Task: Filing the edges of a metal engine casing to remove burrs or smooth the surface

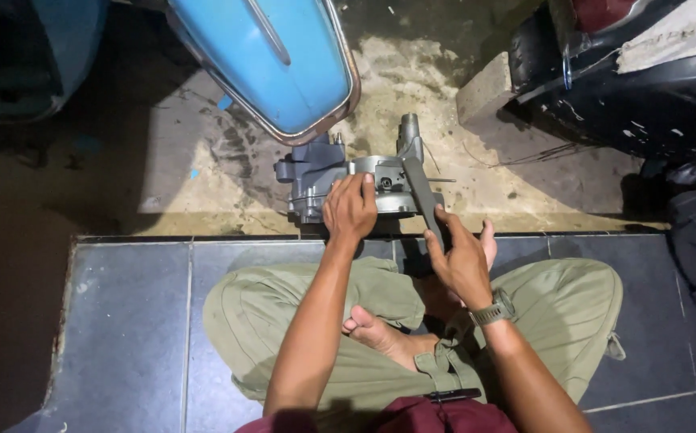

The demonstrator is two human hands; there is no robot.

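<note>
A blue scooter panel (pixel 271 60) is seen above a grey engine casing (pixel 348 180) set on the concrete floor (pixel 195 160). The left hand (pixel 350 210) is laid on the casing, its grip seemingly closed over the rim. The right hand (pixel 462 261) is closed around a flat grey bar (pixel 423 196) leaning against the casing.
</note>
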